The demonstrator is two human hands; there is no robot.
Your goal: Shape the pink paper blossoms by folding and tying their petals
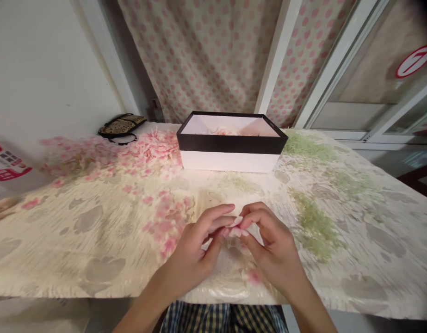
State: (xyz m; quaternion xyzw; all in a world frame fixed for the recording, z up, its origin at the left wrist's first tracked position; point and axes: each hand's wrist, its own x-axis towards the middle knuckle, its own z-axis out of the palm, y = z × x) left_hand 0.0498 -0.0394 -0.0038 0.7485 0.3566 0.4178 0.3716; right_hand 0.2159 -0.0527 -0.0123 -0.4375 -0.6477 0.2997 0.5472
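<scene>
Between the fingertips of both hands is a small pink-and-white artificial flower [236, 226], held above the near part of the table. My left hand [201, 243] pinches one side of it with thumb and fingers, the index finger stretched over the top. On the other side, my right hand [269, 238] grips it between thumb and bent fingers. Left of my hands lie loose pink flowers [168, 222] in a scattered patch. One more pink blossom [254, 276] rests under my right wrist. Clumps of thin green stems [315, 226] spread to the right.
A white box with a black rim [230, 159] stands at the back, pink pieces inside. Beside it on the left is a big heap of pink flowers [154, 148], with a patterned pouch [121, 125] behind. Another person's hand [3, 209] shows at the left edge. More green strands [306, 145] lie right.
</scene>
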